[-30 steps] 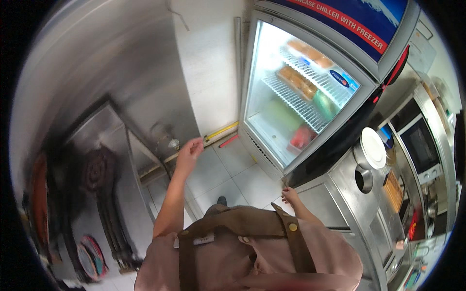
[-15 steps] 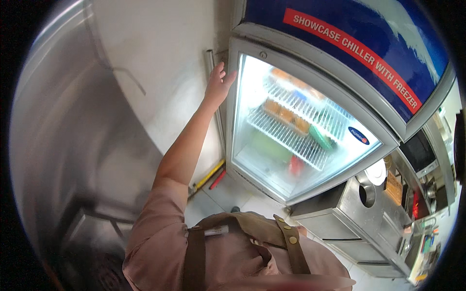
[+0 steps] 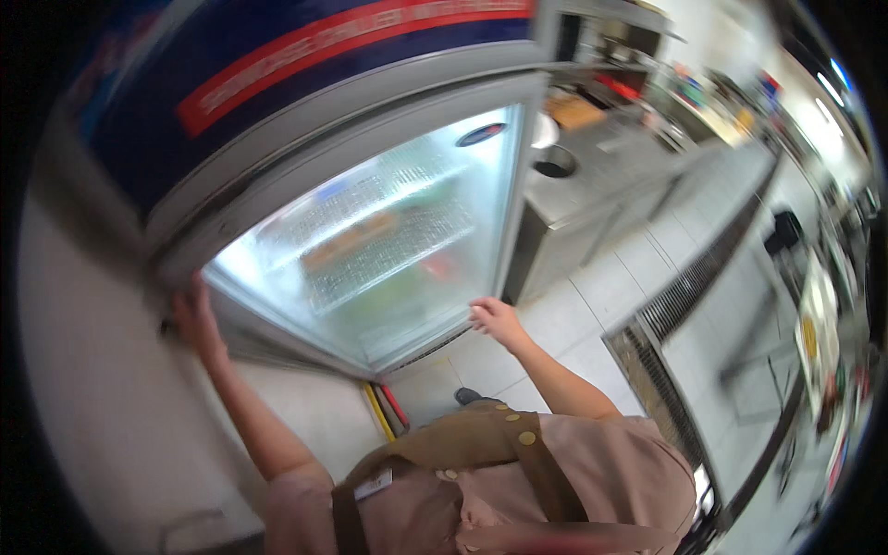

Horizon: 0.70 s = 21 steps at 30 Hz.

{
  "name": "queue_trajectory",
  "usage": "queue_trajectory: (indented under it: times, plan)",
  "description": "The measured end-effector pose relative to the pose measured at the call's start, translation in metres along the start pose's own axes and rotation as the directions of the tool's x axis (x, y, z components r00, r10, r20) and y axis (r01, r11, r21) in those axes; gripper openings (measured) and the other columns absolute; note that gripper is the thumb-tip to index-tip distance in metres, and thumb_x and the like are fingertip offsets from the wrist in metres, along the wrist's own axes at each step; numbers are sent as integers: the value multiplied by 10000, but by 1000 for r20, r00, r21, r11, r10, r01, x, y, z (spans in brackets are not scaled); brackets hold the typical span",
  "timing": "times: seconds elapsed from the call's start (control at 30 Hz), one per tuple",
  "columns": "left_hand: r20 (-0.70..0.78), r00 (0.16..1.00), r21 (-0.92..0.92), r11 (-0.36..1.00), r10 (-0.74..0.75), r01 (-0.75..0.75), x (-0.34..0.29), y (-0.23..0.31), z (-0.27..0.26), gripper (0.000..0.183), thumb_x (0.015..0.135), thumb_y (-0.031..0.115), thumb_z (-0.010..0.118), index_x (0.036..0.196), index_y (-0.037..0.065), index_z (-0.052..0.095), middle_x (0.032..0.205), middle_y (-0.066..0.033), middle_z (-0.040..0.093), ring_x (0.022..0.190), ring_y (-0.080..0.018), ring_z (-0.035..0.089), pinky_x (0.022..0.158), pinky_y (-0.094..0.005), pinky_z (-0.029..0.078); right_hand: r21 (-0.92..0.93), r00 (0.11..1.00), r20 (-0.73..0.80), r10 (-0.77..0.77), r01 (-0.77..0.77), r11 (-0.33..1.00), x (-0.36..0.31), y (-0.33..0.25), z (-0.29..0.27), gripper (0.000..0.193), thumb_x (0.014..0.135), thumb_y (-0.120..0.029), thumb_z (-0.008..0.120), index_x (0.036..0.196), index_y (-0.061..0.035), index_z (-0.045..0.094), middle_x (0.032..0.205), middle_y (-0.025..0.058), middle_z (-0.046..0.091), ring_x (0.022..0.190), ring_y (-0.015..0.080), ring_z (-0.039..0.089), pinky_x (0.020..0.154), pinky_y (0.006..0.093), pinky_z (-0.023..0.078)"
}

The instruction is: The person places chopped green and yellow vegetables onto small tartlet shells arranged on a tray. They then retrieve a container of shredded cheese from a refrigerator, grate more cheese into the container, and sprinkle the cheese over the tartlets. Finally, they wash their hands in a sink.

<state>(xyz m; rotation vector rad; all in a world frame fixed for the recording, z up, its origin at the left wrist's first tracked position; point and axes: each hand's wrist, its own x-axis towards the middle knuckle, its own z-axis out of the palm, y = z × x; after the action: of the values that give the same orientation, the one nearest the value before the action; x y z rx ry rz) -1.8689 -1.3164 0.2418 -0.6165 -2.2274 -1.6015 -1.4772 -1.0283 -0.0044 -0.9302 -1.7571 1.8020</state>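
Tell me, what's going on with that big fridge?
The person's left hand is at the left edge of a blue-topped, grey-framed chiller with a glass door, too blurred to show whether it grips. The right hand, half curled, is near the door's lower right side, nothing visible in it. White wire shelves show behind the glass.

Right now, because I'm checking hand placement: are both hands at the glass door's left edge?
No, only the left hand is by the left edge of the glass door; the right hand shows near its lower right corner.
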Motion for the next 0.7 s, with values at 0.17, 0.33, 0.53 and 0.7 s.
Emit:
queue_trajectory:
  times: [0.17, 0.33, 0.53, 0.7]
  plan:
    - [89, 994, -171, 984, 60, -44, -28, 3, -32, 699, 923, 550, 531, 1310, -31, 478, 1263, -188, 547, 1122, -256, 545, 920, -366, 448, 71, 991, -116, -62, 71, 995, -53, -84, 18, 240, 965, -175, 528, 1130, -17, 600, 899, 60, 651, 756, 106, 604, 679, 257, 493]
    - [185, 982, -239, 971, 44, 1, -69, 18, -76, 678, 918, 517, 546, 1347, -3, 470, 1287, -161, 536, 1128, -271, 551, 863, -385, 504, 10, 950, -232, -207, 215, 977, -93, -131, 2, 278, 983, -187, 516, 1195, -14, 563, 983, 65, 634, 837, 97, 578, 744, 250, 473]
    - [426, 851, -334, 927, 308, -169, -101, 41, -81, 459, 876, 346, 609, 1176, 2, 558, 1141, -128, 600, 1012, -253, 597, 783, -364, 514, 96, 902, -297, -314, 355, 930, -137, -167, -5, 242, 984, -119, 522, 1190, 0, 561, 937, 47, 609, 833, 97, 566, 770, 239, 470]
    - [661, 390, -655, 747, 641, -118, -134, 83, -54, 293, 836, 195, 663, 1058, 16, 597, 1041, -107, 632, 935, -243, 619, 736, -352, 514, 73, 861, -356, -363, 413, 908, -187, -182, -5, 211, 969, -97, 536, 1157, -11, 577, 944, 50, 621, 870, 112, 588, 800, 255, 479]
